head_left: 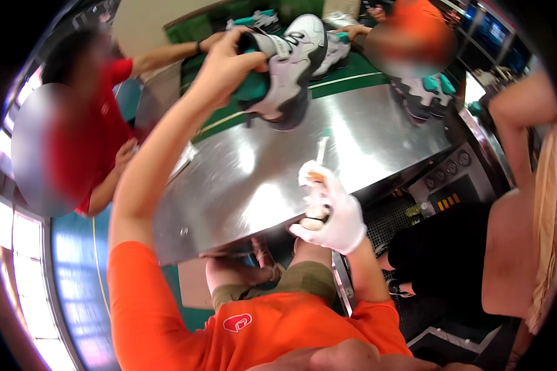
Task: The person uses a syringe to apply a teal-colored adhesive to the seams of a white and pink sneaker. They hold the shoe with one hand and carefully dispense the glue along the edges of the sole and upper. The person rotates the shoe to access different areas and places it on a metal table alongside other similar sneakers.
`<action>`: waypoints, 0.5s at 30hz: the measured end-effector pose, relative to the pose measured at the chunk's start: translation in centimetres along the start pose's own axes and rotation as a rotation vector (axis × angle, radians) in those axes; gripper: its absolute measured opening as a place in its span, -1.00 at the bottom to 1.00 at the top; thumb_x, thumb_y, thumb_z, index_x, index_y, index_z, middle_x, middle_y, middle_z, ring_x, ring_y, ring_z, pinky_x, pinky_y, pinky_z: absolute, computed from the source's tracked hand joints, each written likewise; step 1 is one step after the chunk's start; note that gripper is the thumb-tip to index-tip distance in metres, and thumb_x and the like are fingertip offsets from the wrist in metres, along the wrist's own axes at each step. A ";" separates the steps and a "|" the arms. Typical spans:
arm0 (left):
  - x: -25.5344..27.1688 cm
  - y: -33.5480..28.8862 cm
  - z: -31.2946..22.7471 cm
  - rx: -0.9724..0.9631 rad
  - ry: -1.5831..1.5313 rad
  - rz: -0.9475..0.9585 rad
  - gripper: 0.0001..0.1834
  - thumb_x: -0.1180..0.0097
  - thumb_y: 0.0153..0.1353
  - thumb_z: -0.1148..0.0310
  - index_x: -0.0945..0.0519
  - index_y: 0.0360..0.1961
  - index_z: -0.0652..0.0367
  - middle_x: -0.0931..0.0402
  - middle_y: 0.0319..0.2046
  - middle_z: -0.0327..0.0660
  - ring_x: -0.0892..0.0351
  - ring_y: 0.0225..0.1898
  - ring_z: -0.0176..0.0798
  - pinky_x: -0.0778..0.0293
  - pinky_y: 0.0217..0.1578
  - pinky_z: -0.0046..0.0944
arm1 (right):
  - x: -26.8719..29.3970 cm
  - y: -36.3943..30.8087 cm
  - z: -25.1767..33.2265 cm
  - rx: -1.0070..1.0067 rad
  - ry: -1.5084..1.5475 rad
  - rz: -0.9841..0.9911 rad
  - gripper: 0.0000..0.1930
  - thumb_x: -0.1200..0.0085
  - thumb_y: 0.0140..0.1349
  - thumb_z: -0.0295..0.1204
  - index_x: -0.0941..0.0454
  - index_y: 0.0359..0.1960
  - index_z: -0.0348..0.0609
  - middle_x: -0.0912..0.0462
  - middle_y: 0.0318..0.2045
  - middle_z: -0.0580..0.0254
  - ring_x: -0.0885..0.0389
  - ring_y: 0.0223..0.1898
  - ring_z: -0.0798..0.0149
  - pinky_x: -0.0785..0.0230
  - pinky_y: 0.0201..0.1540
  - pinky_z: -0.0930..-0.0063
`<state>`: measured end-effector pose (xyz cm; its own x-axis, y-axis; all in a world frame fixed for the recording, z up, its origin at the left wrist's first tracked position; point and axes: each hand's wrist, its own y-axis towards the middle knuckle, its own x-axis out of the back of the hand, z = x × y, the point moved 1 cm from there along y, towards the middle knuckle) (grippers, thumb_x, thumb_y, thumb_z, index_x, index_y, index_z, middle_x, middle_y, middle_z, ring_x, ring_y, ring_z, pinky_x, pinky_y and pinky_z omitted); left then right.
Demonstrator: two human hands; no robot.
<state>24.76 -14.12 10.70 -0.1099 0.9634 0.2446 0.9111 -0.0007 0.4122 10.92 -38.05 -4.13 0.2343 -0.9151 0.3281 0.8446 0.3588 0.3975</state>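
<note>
My left hand (229,68) is raised over the far side of the metal table, gripping a sneaker (284,80) at its heel and collar. The sneaker is white and grey with dark and teal parts, tilted toe up. A white glove with bare fingertips covers my right hand (334,213), which is curled above the table's near edge. From its fingers sticks out a slim white stick (322,148) with a teal tip, brush-like but blurred. The stick's lower end is hidden in the hand.
The shiny metal table (229,216) fills the middle; a green conveyor belt (359,83) runs behind it. A pair of similar sneakers (421,99) stands at the far right. Co-workers sit left, far right and near right. A control panel with dials (449,170) is at right.
</note>
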 end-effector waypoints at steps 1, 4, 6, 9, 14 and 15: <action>2.6 -2.9 -1.8 -0.048 0.155 0.042 -0.44 -0.10 -0.02 0.56 -0.45 0.11 0.14 -0.51 -0.38 -0.22 -0.50 -0.34 -0.41 -0.45 -0.32 -0.43 | 0.4 -0.4 1.2 0.081 -0.096 -0.045 -0.06 -0.52 -0.31 -0.34 -0.33 0.22 -0.24 -0.57 -0.08 0.09 -0.61 -0.31 0.30 -0.55 -0.15 0.46; 9.1 -11.5 -3.2 -0.201 0.364 0.104 -0.43 -0.06 -0.10 0.59 -0.42 0.07 0.22 -0.47 -0.08 -0.24 -0.45 0.00 -0.35 -0.39 0.02 -0.35 | 1.2 -1.9 2.9 -0.035 -0.083 0.080 -0.04 -0.52 -0.35 -0.36 -0.35 0.23 -0.25 -0.55 -0.27 0.17 -0.54 -0.35 0.44 -0.51 -0.24 0.55; 10.7 -16.9 -4.5 -0.309 0.582 0.297 -0.48 0.00 -0.15 0.61 -0.46 -0.03 0.20 -0.51 0.00 -0.03 -0.43 0.15 -0.06 -0.24 0.25 -0.14 | 1.2 -2.7 2.3 -0.212 0.029 0.106 -0.08 -0.48 -0.34 -0.38 -0.37 0.21 -0.26 -0.53 -0.30 0.26 -0.53 -0.33 0.46 -0.46 -0.23 0.59; 12.0 -24.4 -2.7 -0.167 0.759 0.637 -0.51 -0.22 -0.16 0.57 -0.53 -0.10 0.05 -0.41 0.18 0.02 -0.37 0.24 0.24 -0.38 0.18 0.06 | 0.8 -2.3 -0.6 -0.387 0.095 0.185 -0.09 -0.47 -0.29 -0.45 -0.36 0.26 -0.19 -0.56 -0.15 0.27 -0.50 -0.29 0.45 -0.44 -0.16 0.57; 14.4 -29.6 -1.6 -0.263 0.843 0.631 -0.71 -0.25 -0.10 0.49 -0.56 -0.28 -0.03 -0.42 0.16 -0.08 -0.36 0.25 0.24 -0.36 0.19 0.28 | 1.2 0.5 0.9 -0.498 -0.021 0.311 -0.17 -0.38 -0.25 -0.57 -0.40 0.23 -0.21 -0.58 -0.21 0.28 -0.53 -0.31 0.47 -0.46 -0.17 0.55; 14.2 -30.0 -1.2 -0.298 0.861 0.615 -0.72 -0.26 -0.11 0.47 -0.55 -0.31 -0.03 -0.43 0.15 -0.09 -0.37 0.25 0.24 -0.37 0.19 0.27 | 1.9 0.8 1.5 -0.576 0.043 0.322 -0.18 -0.36 -0.26 -0.58 -0.41 0.22 -0.22 -0.58 -0.21 0.27 -0.54 -0.31 0.47 -0.46 -0.18 0.55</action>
<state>-4.59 -0.70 2.90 -0.0158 0.2666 0.9637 0.7855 -0.5930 0.1769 11.31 -39.22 -1.88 0.5271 -0.7895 0.3145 0.8488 0.4707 -0.2409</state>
